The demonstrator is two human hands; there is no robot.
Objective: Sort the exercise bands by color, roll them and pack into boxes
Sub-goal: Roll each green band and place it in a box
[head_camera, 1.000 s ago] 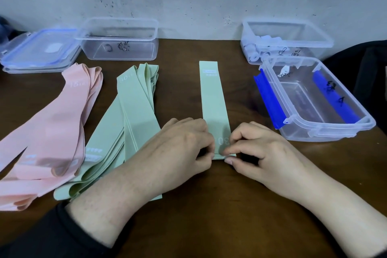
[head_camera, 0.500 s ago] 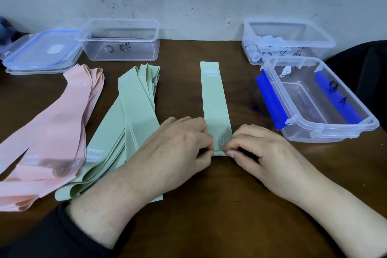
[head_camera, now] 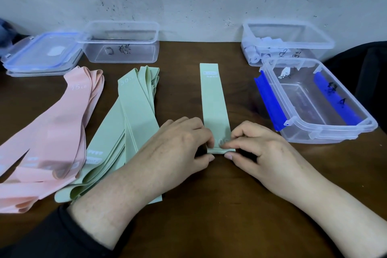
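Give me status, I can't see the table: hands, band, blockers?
Left hand and right hand pinching near end of green band, roll just started. Nothing on the band ahead.

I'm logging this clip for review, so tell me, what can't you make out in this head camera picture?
- Near end of the single green band: covered by the left hand and right hand, so how far it is rolled is unclear.
- Pink bands: cut off by the left edge.
- Handwriting on the clear boxes: too small and blurred to read.
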